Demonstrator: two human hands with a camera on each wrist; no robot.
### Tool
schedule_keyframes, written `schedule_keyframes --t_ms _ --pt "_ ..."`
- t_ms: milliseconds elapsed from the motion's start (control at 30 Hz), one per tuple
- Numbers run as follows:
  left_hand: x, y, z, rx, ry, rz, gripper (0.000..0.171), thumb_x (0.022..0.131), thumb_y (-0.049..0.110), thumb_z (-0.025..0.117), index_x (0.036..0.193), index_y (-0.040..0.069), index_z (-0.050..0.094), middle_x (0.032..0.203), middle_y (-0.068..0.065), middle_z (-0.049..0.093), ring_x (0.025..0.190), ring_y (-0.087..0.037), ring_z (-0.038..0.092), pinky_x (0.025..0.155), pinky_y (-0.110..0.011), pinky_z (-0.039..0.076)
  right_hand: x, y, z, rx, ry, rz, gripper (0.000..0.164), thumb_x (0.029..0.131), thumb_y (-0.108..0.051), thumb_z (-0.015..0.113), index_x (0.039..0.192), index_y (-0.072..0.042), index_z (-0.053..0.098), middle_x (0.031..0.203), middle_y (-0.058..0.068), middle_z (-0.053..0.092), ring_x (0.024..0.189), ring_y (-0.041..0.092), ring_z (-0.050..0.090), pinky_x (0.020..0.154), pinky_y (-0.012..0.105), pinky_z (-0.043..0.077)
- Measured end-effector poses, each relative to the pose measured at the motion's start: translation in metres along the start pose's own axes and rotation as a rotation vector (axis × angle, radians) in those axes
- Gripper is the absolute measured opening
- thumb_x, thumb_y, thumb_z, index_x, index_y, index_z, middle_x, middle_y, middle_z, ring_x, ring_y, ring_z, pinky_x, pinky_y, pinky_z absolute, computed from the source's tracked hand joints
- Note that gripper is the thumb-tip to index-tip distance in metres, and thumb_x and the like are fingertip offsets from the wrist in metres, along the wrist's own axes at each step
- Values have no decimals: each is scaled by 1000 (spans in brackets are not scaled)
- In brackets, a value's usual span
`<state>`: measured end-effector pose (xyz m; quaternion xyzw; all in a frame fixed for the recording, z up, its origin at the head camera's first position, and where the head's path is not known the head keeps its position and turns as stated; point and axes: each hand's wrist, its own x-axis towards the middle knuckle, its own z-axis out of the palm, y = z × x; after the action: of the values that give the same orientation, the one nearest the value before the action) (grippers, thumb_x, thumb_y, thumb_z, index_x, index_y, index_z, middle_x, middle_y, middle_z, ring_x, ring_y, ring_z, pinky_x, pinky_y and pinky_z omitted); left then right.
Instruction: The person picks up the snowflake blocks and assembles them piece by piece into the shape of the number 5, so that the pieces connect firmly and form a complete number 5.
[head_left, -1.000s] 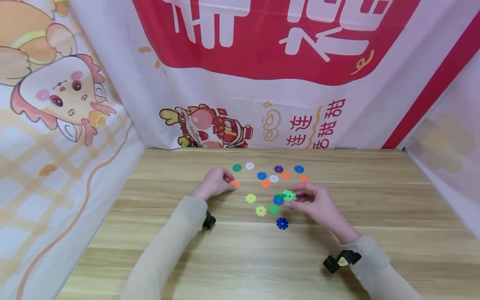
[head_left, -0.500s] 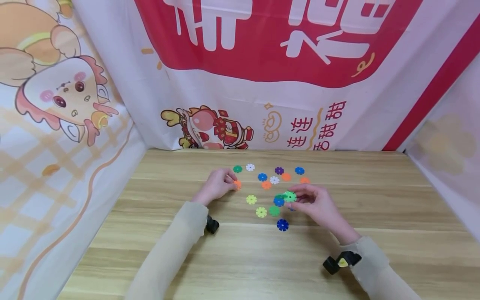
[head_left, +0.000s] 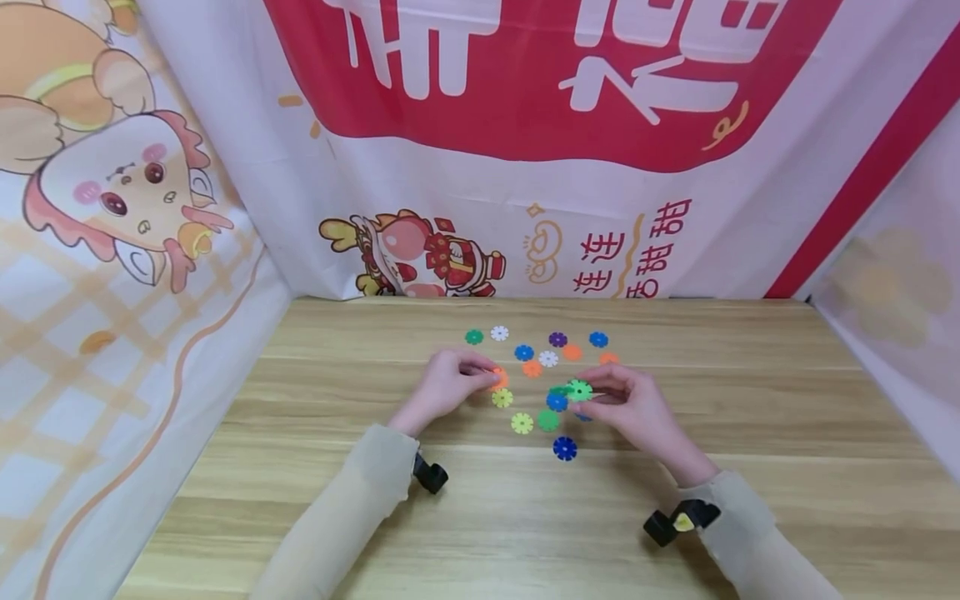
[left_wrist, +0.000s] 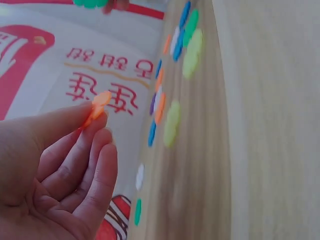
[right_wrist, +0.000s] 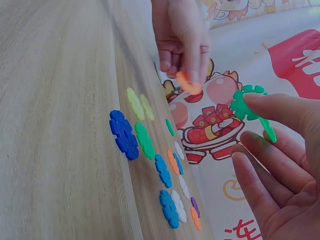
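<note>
My left hand [head_left: 447,385] pinches an orange notched snowflake disc [left_wrist: 101,101] between thumb and fingertips, raised off the table. Opposite it, my right hand [head_left: 632,410] holds a green snowflake disc [right_wrist: 245,103]. A second green disc [right_wrist: 268,130] is joined to that one at an angle, as the right wrist view shows. A gap separates the orange piece from the green pair. Below the hands lie a yellow disc [head_left: 522,423], a green disc [head_left: 548,420], a blue disc [head_left: 557,402] and a dark blue disc [head_left: 565,448].
Farther back on the wooden table [head_left: 480,525] lie several more flat discs, among them a purple disc [head_left: 557,340], a white disc [head_left: 499,333] and a green disc [head_left: 474,337]. A printed cloth [head_left: 420,175] hangs behind the table's far edge.
My left hand has lifted the orange disc from the table and carried it right, toward the other hand. The right hand stays in place with the green pair.
</note>
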<state>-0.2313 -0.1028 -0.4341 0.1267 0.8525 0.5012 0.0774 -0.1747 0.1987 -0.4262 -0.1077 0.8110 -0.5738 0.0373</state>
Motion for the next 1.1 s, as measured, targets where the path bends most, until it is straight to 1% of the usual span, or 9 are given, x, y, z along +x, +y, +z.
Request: schedule_keyframes --t_ms 200,400,500,567,700,800,867,967,1100 --pt "-10 18 11 -121 -30 32 17 94 20 77 109 11 77 90 2 75 81 -19 72 76 -50 59 1 -2 3 32 12 -13 41 84 -21 87 118 -8 69 112 6 73 98 25 71 84 32 58" --pt "-14 26 21 -167 -29 61 15 94 18 76 106 9 75 87 1 75 77 -18 72 76 -55 58 2 -2 6 22 20 -40 38 84 -18 87 116 -9 69 110 6 74 98 24 71 85 31 58" --pt "-16 29 24 -181 -35 57 15 94 19 76 106 10 75 86 1 76 78 -18 72 77 -57 57 2 -2 7 21 18 -50 38 84 -17 87 116 -8 68 110 6 74 98 24 70 85 30 57" --pt "-17 31 25 -175 -33 58 15 94 19 76 106 11 75 87 2 75 79 -17 72 77 -56 57 2 -2 8 22 17 -50 38 85 -16 86 117 -7 68 111 6 74 99 24 70 86 30 57" --pt "-19 34 27 -160 -30 59 15 94 20 77 105 11 74 88 3 75 80 -16 72 74 -47 59 2 -1 11 25 19 -39 40 85 -15 86 119 -5 67 111 5 74 100 24 70 86 30 57" --pt "-19 35 29 -173 -40 63 14 94 18 76 105 9 74 87 2 75 78 -17 72 73 -42 60 2 0 14 31 23 -35 42 83 -16 87 119 -5 67 109 4 74 100 23 70 86 31 57" --pt "-20 35 30 -190 -47 67 14 94 16 76 105 7 73 87 0 75 77 -18 72 73 -40 61 1 0 15 38 27 -32 43 82 -16 87 119 -5 67 108 5 75 99 24 70 86 31 57" --pt "-20 34 31 -204 -52 67 14 94 15 76 105 6 73 87 -2 75 78 -19 72 73 -41 61 2 2 18 51 32 -40 43 82 -14 87 118 -4 66 106 6 75 98 24 70 86 31 57" --pt "-21 35 31 -215 -56 62 14 95 17 75 106 7 73 87 -2 75 77 -19 72 76 -47 60 2 3 21 68 24 -59 42 82 -9 86 117 -3 65 106 10 75 98 26 70 86 31 57"
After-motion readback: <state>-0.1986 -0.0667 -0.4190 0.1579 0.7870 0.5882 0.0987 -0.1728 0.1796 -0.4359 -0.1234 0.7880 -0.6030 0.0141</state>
